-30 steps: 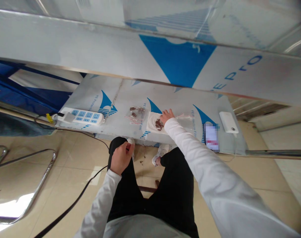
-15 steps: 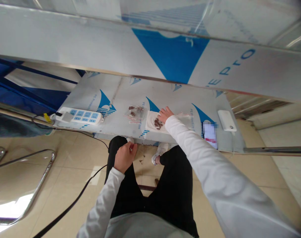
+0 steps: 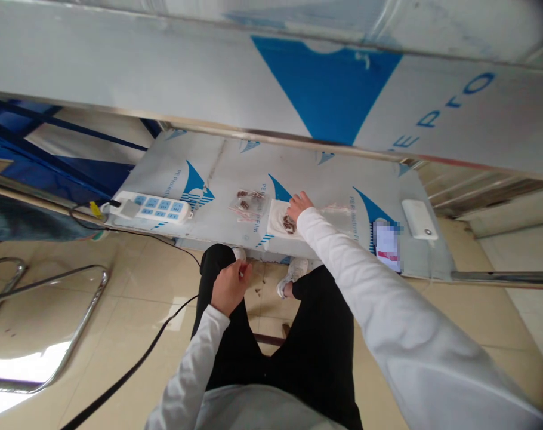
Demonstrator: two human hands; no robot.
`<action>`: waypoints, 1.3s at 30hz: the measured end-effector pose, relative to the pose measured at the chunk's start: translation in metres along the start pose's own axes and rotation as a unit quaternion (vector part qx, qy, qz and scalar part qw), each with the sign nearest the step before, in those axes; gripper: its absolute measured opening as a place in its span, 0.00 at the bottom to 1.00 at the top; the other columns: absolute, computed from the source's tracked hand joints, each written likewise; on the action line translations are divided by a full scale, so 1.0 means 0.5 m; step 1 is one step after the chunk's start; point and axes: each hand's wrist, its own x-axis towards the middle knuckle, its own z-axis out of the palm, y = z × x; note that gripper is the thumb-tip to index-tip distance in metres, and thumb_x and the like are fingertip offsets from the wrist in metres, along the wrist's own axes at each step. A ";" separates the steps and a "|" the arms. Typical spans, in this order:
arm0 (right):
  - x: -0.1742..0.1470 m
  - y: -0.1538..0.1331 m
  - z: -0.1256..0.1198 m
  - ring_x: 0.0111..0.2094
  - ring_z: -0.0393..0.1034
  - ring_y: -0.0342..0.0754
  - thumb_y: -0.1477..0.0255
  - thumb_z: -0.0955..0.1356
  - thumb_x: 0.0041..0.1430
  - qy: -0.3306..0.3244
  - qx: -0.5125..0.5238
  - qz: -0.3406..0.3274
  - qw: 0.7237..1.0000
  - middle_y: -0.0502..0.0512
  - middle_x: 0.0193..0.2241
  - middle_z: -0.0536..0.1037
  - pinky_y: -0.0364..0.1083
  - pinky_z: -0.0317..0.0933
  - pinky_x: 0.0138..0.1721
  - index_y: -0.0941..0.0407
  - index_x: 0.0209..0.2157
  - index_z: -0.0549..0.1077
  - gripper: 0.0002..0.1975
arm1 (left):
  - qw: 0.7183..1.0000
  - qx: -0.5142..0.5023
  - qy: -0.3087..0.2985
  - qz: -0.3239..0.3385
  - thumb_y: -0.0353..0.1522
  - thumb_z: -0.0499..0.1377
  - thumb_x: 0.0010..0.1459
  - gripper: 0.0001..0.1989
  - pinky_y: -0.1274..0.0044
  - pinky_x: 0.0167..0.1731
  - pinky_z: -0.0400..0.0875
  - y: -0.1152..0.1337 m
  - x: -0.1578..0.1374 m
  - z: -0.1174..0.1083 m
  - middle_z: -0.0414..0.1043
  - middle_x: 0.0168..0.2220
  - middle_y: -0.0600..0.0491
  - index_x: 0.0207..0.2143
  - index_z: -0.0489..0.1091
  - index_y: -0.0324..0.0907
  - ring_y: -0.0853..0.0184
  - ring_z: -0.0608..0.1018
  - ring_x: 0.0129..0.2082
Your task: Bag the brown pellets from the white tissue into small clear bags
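My right hand (image 3: 300,205) reaches over a white paper sheet (image 3: 278,210) on the low shelf. Its bent fingers come down at the edge of a small pile of dark brown pieces (image 3: 289,224), and the fingertips are partly hidden. Over my left thigh, clear of the shelf, my left hand (image 3: 230,288) is curled closed. Whatever its fingers hold, if anything, is too small to make out. Left of the sheet lies a clear plastic bag (image 3: 249,206) with more brown pieces and thin pinkish sticks.
A white power strip (image 3: 153,208) lies at the shelf's left end. On the right are a phone (image 3: 388,245) and a white power bank (image 3: 418,219). A film-covered upper ledge (image 3: 200,77) overhangs the shelf. A black cable (image 3: 137,358) crosses the floor beside a metal chair frame (image 3: 81,328).
The view has shifted slightly, so the shelf appears further right. My right hand has moved slightly closer over the brown pile. My left hand stays curled above the thigh.
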 end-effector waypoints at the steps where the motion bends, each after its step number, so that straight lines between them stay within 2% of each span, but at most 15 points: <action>1: 0.008 -0.005 0.002 0.49 0.61 0.61 0.72 0.59 0.58 0.001 0.002 -0.002 1.000 0.63 0.36 0.78 0.63 0.44 0.53 0.52 0.41 0.77 0.17 | 1.000 -0.001 0.001 -0.004 0.37 0.51 0.61 0.12 0.80 0.29 0.61 -0.004 -0.002 -0.002 0.76 0.30 0.51 0.28 0.68 0.42 0.69 0.77 0.28; 8: 0.014 -0.002 -0.006 0.48 0.61 0.60 0.76 0.61 0.56 -0.007 -0.004 -0.005 1.000 0.65 0.37 0.77 0.62 0.43 0.54 0.55 0.32 0.79 0.14 | 1.000 -0.012 0.006 -0.013 0.38 0.51 0.61 0.12 0.80 0.29 0.62 -0.022 -0.004 -0.009 0.76 0.30 0.52 0.29 0.69 0.42 0.69 0.76 0.27; 13: -0.017 0.029 -0.018 0.50 0.60 0.60 0.72 0.66 0.53 -0.014 -0.009 0.003 1.000 0.64 0.41 0.76 0.59 0.45 0.52 0.56 0.35 0.78 0.10 | 1.000 -0.008 0.004 0.003 0.37 0.51 0.61 0.12 0.80 0.28 0.61 -0.018 0.004 -0.002 0.76 0.31 0.51 0.29 0.68 0.41 0.69 0.77 0.28; 16: -0.035 0.048 -0.015 0.50 0.60 0.59 0.69 0.71 0.48 -0.016 -0.002 0.018 1.000 0.61 0.43 0.75 0.57 0.48 0.52 0.54 0.38 0.77 0.13 | 1.000 0.001 -0.007 0.005 0.37 0.51 0.61 0.12 0.80 0.29 0.62 -0.017 0.004 0.006 0.76 0.31 0.50 0.29 0.68 0.41 0.68 0.77 0.29; 19: -0.054 0.076 0.000 0.49 0.61 0.58 0.63 0.72 0.48 -0.001 0.016 0.049 0.999 0.59 0.44 0.75 0.55 0.51 0.49 0.53 0.44 0.75 0.19 | 1.000 -0.005 -0.009 0.008 0.37 0.50 0.61 0.12 0.80 0.29 0.63 -0.018 0.001 0.016 0.76 0.30 0.51 0.29 0.68 0.41 0.69 0.77 0.28; 22: -0.087 0.123 0.030 0.47 0.64 0.59 0.59 0.69 0.52 0.028 0.060 0.142 0.988 0.60 0.42 0.75 0.55 0.55 0.45 0.54 0.49 0.72 0.24 | 0.999 -0.002 0.022 0.032 0.37 0.50 0.62 0.12 0.80 0.29 0.65 -0.016 0.013 0.024 0.76 0.31 0.51 0.31 0.68 0.41 0.69 0.77 0.28; 25: -0.128 0.168 0.068 0.48 0.65 0.61 0.56 0.67 0.54 0.073 0.132 0.289 0.945 0.63 0.44 0.75 0.55 0.56 0.44 0.57 0.49 0.71 0.25 | 0.990 0.035 0.106 0.087 0.36 0.50 0.61 0.10 0.78 0.34 0.68 -0.005 0.065 0.029 0.75 0.34 0.50 0.36 0.69 0.41 0.66 0.77 0.32; 27: -0.157 0.181 0.091 0.52 0.62 0.64 0.55 0.65 0.55 0.111 0.153 0.354 0.916 0.69 0.50 0.71 0.58 0.55 0.46 0.60 0.54 0.66 0.31 | 0.980 0.066 0.153 0.112 0.33 0.49 0.62 0.11 0.75 0.42 0.68 0.003 0.124 0.030 0.75 0.39 0.47 0.41 0.69 0.40 0.63 0.76 0.41; 30: -0.212 0.167 0.115 0.57 0.57 0.68 0.51 0.67 0.50 0.205 0.190 0.427 0.860 0.76 0.57 0.62 0.62 0.54 0.51 0.65 0.61 0.55 0.44 | 0.975 0.083 0.161 0.130 0.30 0.48 0.61 0.17 0.72 0.51 0.64 0.011 0.220 0.031 0.71 0.50 0.43 0.51 0.65 0.38 0.61 0.71 0.52; 32: -0.261 0.136 0.130 0.57 0.56 0.68 0.50 0.68 0.48 0.292 0.230 0.467 0.802 0.77 0.57 0.61 0.63 0.54 0.53 0.67 0.61 0.52 0.48 | 0.972 0.098 0.157 0.141 0.27 0.49 0.59 0.21 0.69 0.56 0.59 0.010 0.272 0.033 0.64 0.58 0.42 0.55 0.62 0.38 0.59 0.66 0.58; 35: -0.345 0.058 0.156 0.56 0.59 0.63 0.53 0.65 0.54 0.403 0.263 0.474 0.737 0.74 0.53 0.65 0.60 0.56 0.54 0.67 0.58 0.57 0.39 | 0.970 0.124 0.140 0.158 0.27 0.50 0.59 0.20 0.66 0.58 0.55 0.000 0.314 0.038 0.60 0.62 0.44 0.54 0.65 0.41 0.57 0.62 0.61; 39: -0.420 -0.062 0.175 0.51 0.65 0.58 0.59 0.64 0.57 0.447 0.312 0.461 0.700 0.66 0.49 0.70 0.58 0.61 0.51 0.59 0.52 0.65 0.25 | 0.964 0.157 0.140 0.164 0.30 0.49 0.62 0.16 0.62 0.58 0.52 -0.011 0.320 0.036 0.67 0.57 0.45 0.49 0.70 0.43 0.56 0.68 0.56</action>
